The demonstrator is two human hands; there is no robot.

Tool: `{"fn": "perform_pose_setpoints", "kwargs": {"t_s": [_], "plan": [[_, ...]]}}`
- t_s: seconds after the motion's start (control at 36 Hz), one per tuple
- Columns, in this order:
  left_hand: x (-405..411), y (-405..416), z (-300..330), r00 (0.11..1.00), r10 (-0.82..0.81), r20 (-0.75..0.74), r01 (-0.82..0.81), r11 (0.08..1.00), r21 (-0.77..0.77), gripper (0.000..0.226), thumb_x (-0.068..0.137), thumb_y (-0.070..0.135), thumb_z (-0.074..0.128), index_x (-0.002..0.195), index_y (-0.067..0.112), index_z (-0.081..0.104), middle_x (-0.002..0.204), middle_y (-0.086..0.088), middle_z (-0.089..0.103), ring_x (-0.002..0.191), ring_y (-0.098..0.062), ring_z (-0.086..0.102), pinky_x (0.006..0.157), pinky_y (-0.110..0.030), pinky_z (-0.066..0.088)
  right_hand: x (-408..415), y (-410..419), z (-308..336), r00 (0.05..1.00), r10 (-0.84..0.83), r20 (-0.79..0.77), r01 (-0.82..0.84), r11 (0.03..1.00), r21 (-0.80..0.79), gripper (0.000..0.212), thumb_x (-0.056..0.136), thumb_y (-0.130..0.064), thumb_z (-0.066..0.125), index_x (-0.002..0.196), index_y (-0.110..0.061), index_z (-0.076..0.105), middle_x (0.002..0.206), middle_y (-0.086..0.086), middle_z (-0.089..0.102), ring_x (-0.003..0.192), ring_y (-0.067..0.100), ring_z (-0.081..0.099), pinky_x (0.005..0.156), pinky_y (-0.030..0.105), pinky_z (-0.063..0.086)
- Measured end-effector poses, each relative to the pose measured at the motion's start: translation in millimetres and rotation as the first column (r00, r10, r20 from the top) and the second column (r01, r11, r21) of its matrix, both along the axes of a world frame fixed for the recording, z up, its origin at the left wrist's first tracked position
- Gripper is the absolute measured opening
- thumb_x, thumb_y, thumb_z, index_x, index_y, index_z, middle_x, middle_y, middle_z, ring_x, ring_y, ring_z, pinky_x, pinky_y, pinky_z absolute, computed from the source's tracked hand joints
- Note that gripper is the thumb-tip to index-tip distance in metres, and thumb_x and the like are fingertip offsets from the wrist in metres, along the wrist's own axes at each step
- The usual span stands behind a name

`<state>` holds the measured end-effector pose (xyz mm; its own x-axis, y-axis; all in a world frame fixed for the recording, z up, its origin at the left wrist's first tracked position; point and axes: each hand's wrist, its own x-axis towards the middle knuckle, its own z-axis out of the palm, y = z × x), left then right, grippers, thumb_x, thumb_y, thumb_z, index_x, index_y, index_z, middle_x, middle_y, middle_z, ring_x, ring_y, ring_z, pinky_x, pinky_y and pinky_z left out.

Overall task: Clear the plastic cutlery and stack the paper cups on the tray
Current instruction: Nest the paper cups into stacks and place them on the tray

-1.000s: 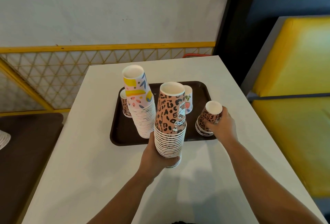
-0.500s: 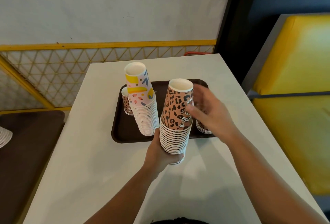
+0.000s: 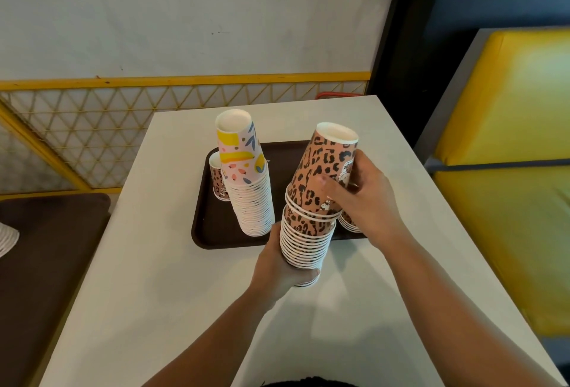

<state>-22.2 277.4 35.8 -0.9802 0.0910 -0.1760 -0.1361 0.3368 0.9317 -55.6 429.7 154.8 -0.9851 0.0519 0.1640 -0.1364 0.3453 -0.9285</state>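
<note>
My left hand [image 3: 279, 266] grips the base of the leopard-print stack [image 3: 308, 232] above the surface [image 3: 185, 294] before the tray [image 3: 212, 232], my right hand [image 3: 367, 198] gripping its tilted top cups [image 3: 320, 173]: light, thin-walled, crushable, best held low near nested rims.

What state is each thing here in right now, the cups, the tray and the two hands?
Leopard stack: upside down, held off the table, top cups tilted.
Left hand: grips the stack's base.
Right hand: grips the top cups.
Pastel stack: upside down, standing on the tray.
Small cup: behind the pastel stack, on the tray.
Tray: flat on the table.
</note>
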Motion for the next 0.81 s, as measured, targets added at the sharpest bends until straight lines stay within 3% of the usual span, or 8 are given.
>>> {"fn": "perform_pose_setpoints", "kwargs": {"t_s": [0.06, 0.14, 0.22, 0.31, 0.44, 0.56, 0.72, 0.81], "plan": [[1, 1, 1, 1.000, -0.007, 0.006, 0.007, 1.000, 0.005, 0.087, 0.052, 0.017, 0.090, 0.113, 0.051, 0.038, 0.109, 0.015, 0.062, 0.102, -0.005, 0.059, 0.073, -0.017, 0.050, -1, 3, 3, 0.999, -0.031, -0.006, 0.031, 0.998, -0.062, 0.048, 0.078, -0.032, 0.068, 0.120, -0.016, 0.054, 0.110, -0.005, 0.067, 0.100, 0.009, 0.064, 0.082, 0.031, 0.056], [2, 1, 1, 1.000, -0.017, 0.019, 0.017, 1.000, 0.019, 0.084, 0.052, 0.015, 0.089, 0.108, 0.054, 0.040, 0.106, 0.015, 0.063, 0.099, -0.003, 0.059, 0.068, -0.014, 0.051, -6, 12, 10, 0.997, -0.074, 0.023, 0.077, 0.961, -0.266, 0.036, 0.083, -0.028, 0.066, 0.114, -0.012, 0.057, 0.107, 0.000, 0.069, 0.096, 0.014, 0.068, 0.083, 0.037, 0.057], [3, 2, 1, 0.999, -0.021, 0.031, 0.020, 1.000, 0.020, 0.083, 0.054, 0.013, 0.089, 0.108, 0.053, 0.039, 0.106, 0.015, 0.062, 0.099, -0.005, 0.059, 0.069, -0.015, 0.051, -13, 23, 17, 0.991, -0.131, 0.038, 0.132, 0.842, -0.522, 0.022, 0.086, -0.025, 0.061, 0.104, -0.012, 0.058, 0.099, 0.002, 0.070, 0.089, 0.013, 0.070, 0.075, 0.028, 0.056], [3, 3, 1, 0.999, -0.023, 0.041, 0.023, 1.000, 0.008, 0.085, 0.054, 0.014, 0.090, 0.112, 0.048, 0.037, 0.108, 0.015, 0.060, 0.102, -0.007, 0.058, 0.072, -0.015, 0.049, -21, 37, 16, 0.963, -0.268, 0.026, 0.232, 0.776, -0.586, 0.018, 0.092, -0.018, 0.055, 0.107, -0.008, 0.055, 0.099, 0.003, 0.068, 0.087, 0.010, 0.069, 0.072, 0.024, 0.054], [1, 3, 3, 0.999, -0.018, 0.045, 0.018, 1.000, -0.013, 0.087, 0.055, 0.016, 0.090, 0.114, 0.048, 0.034, 0.106, 0.019, 0.058, 0.099, -0.005, 0.057, 0.070, -0.011, 0.047, -35, 53, -12, 0.892, -0.452, -0.023, 0.424, 0.851, -0.311, 0.042, 0.085, -0.025, 0.066, 0.121, -0.010, 0.051, 0.116, 0.001, 0.064, 0.103, 0.010, 0.062, 0.086, 0.031, 0.053], [-2, 5, 5, 0.998, -0.021, 0.056, 0.021, 1.000, -0.007, 0.091, 0.055, 0.022, 0.088, 0.122, 0.046, 0.031, 0.113, 0.016, 0.057, 0.106, -0.010, 0.056, 0.081, -0.021, 0.050, -37, 58, -42, 0.890, -0.454, -0.043, 0.454, 0.891, -0.013, 0.058, 0.078, -0.027, 0.073, 0.128, -0.013, 0.048, 0.123, 0.001, 0.061, 0.105, 0.010, 0.056, 0.086, 0.027, 0.049], [-5, 8, 9, 0.998, -0.043, 0.056, 0.045, 0.998, -0.042, 0.089, 0.063, 0.024, 0.085, 0.133, 0.034, 0.031, 0.121, 0.011, 0.054, 0.112, -0.013, 0.052, 0.092, -0.029, 0.048, -36, 65, -80, 0.913, -0.403, 0.065, 0.391, 0.909, 0.145, 0.068, 0.073, -0.033, 0.077, 0.130, -0.017, 0.044, 0.127, 0.004, 0.059, 0.115, 0.020, 0.056, 0.086, 0.026, 0.042], [-5, 8, 10, 0.997, -0.046, 0.059, 0.048, 0.998, -0.040, 0.088, 0.064, 0.023, 0.085, 0.133, 0.033, 0.031, 0.118, 0.014, 0.052, 0.110, -0.011, 0.051, 0.089, -0.025, 0.045, -31, 61, -77, 0.913, -0.407, -0.002, 0.400, 0.896, 0.196, 0.070, 0.077, -0.033, 0.073, 0.137, -0.018, 0.038, 0.138, 0.003, 0.048, 0.125, 0.020, 0.045, 0.094, 0.025, 0.034]]}}
